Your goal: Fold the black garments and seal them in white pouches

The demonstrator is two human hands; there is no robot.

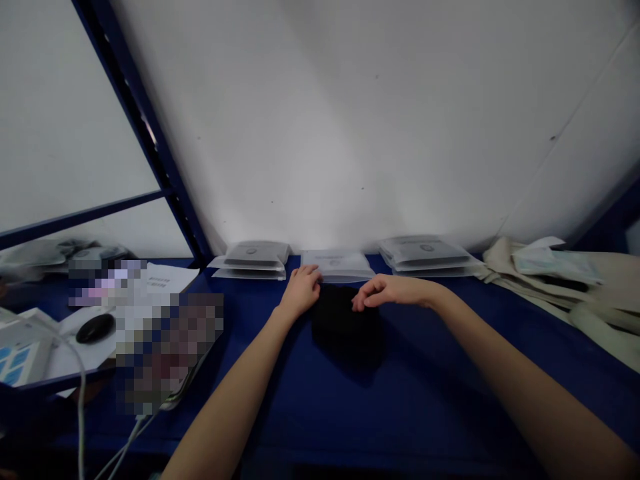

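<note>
1. Hands apart from each other, I have both at the upper part of a soft-looking black item (346,327), which lies on the blue tabletop (310,420) right ahead of me. Its details are lost in the dark.
2. My left hand (301,292) is at the item's 10 o'clock, fingers bent and close together, beside its far corner and over the near edge of the middle packet (336,261). I cannot tell whether the fingers grip anything.
3. My right hand (393,291) comes in from the item's 2 o'clock, fingers curled, the tips over its far right part. Whether they pinch the black material I cannot tell.
4. Taking the black item as the centre of the dial, the middle packet, pale and frosted, lies at 12 o'clock by the wall (320,127). A left stack of similar packets (256,253) sits at 10 o'clock, a right stack (425,252) at 2.
5. Near 3 o'clock, well apart, beige cloth (530,300) lies in a heap with a clear plastic bag (555,265) on it.
6. Toward 9 o'clock a blurred-out object (170,353) lies on my side of some papers (163,280); farther out is a black mouse (95,329).
</note>
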